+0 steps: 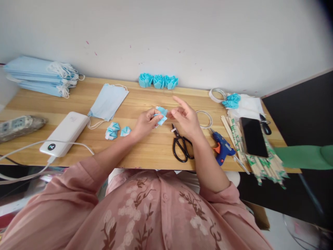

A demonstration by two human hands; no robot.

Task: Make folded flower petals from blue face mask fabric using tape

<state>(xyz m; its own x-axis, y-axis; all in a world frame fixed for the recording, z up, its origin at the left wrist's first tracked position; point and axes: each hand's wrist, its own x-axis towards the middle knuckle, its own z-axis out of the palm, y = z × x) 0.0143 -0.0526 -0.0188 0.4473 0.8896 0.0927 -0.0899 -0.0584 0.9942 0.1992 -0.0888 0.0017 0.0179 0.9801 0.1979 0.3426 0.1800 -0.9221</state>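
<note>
At the centre of the frame, above the wooden table (145, 146), the left hand (146, 122) pinches a small folded piece of blue mask fabric (161, 114) between thumb and fingertips, grasping it firmly at its left edge. The right hand (185, 117) sits just to the right of the piece with its fingers spread and the index finger raised; its fingertips are close to the fabric's right edge, but whether they touch it cannot be told, and it grips nothing. Just below the right hand black scissors (181, 146) lie on the table with their blades closed, and to their right lies a blue hot glue gun (221, 147). Left of the left hand, two small folded blue pieces (116, 131) rest on the wood, and above them a flat blue face mask (108, 101) lies spread out. A white power bank (65, 133) with a cable sits at centre left, and a stack of face masks (39, 75) fills the upper left. Against the wall at upper centre stands a row of finished blue fabric flowers (158, 81). On the right, a black phone (253, 136) rests on a bundle of wrapped chopsticks (257, 163), near a coil of white elastic (205, 119).
</note>
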